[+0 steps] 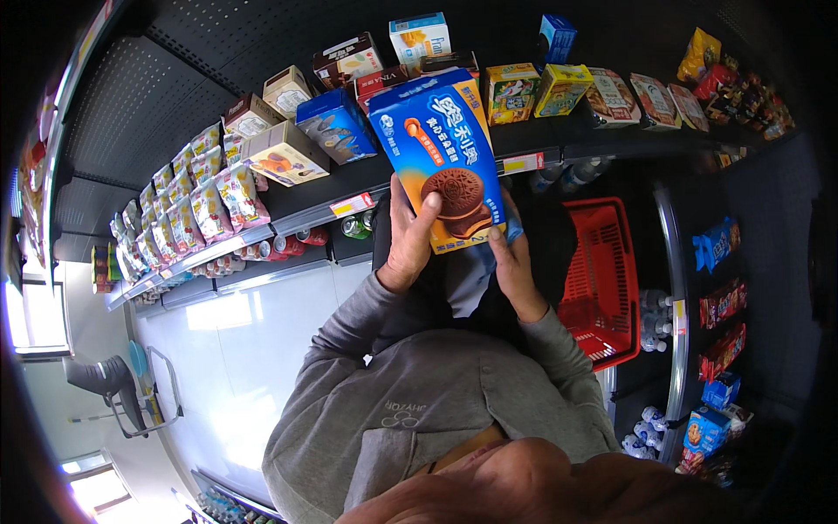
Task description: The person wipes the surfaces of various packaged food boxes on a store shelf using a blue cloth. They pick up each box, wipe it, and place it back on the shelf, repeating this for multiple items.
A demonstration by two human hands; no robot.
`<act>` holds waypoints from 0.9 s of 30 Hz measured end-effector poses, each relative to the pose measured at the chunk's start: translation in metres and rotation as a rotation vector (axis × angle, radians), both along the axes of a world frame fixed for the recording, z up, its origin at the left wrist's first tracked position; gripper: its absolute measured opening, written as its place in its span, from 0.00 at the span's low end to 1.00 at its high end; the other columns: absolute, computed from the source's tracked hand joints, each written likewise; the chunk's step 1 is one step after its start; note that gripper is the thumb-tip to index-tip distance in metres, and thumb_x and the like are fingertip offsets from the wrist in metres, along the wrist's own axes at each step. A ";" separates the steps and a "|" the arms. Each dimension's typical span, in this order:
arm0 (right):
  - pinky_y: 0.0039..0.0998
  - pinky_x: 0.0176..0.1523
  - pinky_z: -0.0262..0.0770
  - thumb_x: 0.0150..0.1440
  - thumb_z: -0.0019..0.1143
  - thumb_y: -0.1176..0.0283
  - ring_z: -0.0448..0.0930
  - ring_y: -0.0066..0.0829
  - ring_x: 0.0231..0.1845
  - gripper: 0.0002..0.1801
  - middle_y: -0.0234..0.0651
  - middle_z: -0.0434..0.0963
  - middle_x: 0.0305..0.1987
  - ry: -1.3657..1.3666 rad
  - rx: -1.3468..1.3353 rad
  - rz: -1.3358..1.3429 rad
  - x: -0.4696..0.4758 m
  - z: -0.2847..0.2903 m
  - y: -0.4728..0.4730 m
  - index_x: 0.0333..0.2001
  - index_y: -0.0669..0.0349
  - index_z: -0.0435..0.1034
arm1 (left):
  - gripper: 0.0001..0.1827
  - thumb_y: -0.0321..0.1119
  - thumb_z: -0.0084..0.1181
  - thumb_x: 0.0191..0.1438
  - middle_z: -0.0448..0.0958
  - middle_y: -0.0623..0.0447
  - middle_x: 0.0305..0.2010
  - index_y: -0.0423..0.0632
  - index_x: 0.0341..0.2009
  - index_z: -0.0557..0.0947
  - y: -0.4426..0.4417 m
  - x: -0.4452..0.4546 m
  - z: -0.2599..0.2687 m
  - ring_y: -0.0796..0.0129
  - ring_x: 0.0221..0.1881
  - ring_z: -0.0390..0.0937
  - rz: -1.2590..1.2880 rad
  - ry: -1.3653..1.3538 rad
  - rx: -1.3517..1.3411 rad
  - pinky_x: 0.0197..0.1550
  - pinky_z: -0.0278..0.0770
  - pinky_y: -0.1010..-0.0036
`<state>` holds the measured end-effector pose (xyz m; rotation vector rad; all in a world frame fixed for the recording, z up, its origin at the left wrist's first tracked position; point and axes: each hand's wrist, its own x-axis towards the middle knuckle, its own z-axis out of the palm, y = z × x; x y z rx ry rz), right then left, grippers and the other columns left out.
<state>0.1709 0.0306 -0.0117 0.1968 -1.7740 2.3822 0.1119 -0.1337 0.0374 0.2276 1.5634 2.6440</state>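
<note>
My left hand (412, 236) grips the left side of a blue-and-orange Oreo box (435, 157), its thumb lying across the front. With its thumb on the lower right corner, my right hand (514, 265) holds the same box. The front carries a picture of round chocolate sandwich cakes and printed writing. The box is tilted and hides part of the shelf behind it. Below it, blue and pale material (473, 281) shows between my hands; I cannot tell what it is. Right of my right forearm is a red plastic shopping basket (599, 288); its support is not visible.
Ahead, a black shelf (294, 206) carries snack bags (209, 209), a blue box (334, 128), other cartons (285, 154) and packaged bowls (612, 98). Drink cans (288, 243) stand below. More packets (723, 301) line a right-hand shelf. A grey folding chair (124, 393) stands at left.
</note>
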 end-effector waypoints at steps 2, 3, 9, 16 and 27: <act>0.34 0.74 0.57 0.71 0.48 0.56 0.63 0.32 0.73 0.40 0.46 0.60 0.74 -0.013 -0.069 0.055 -0.001 0.005 0.011 0.75 0.69 0.46 | 0.40 0.57 0.54 0.64 0.71 0.44 0.64 0.41 0.68 0.62 -0.007 -0.001 -0.016 0.56 0.66 0.68 -0.039 0.021 0.143 0.69 0.64 0.58; 0.33 0.74 0.59 0.71 0.49 0.56 0.64 0.32 0.72 0.39 0.45 0.63 0.73 -0.027 -0.099 0.107 0.000 0.011 0.019 0.75 0.68 0.47 | 0.41 0.62 0.48 0.66 0.70 0.44 0.66 0.42 0.69 0.62 -0.011 -0.003 -0.024 0.54 0.68 0.67 -0.056 0.033 0.215 0.71 0.62 0.55; 0.30 0.71 0.63 0.73 0.42 0.55 0.69 0.31 0.69 0.34 0.45 0.69 0.67 -0.148 -0.070 0.153 0.005 0.001 0.021 0.73 0.70 0.53 | 0.45 0.61 0.58 0.61 0.69 0.48 0.68 0.46 0.71 0.61 -0.044 -0.004 -0.050 0.59 0.66 0.69 -0.358 -0.087 0.211 0.67 0.68 0.60; 0.36 0.75 0.57 0.74 0.38 0.54 0.62 0.39 0.75 0.39 0.54 0.58 0.76 0.145 0.172 -0.160 -0.018 0.045 0.009 0.75 0.73 0.45 | 0.51 0.57 0.69 0.54 0.73 0.46 0.61 0.40 0.70 0.59 -0.014 0.011 -0.027 0.62 0.60 0.72 -0.284 -0.143 -0.017 0.63 0.72 0.65; 0.52 0.77 0.46 0.67 0.46 0.64 0.50 0.60 0.80 0.40 0.61 0.47 0.79 0.470 0.733 -0.182 0.001 0.027 -0.025 0.76 0.69 0.42 | 0.41 0.55 0.65 0.58 0.77 0.49 0.57 0.41 0.65 0.68 -0.020 0.007 -0.031 0.63 0.53 0.78 -0.038 -0.062 0.157 0.58 0.76 0.66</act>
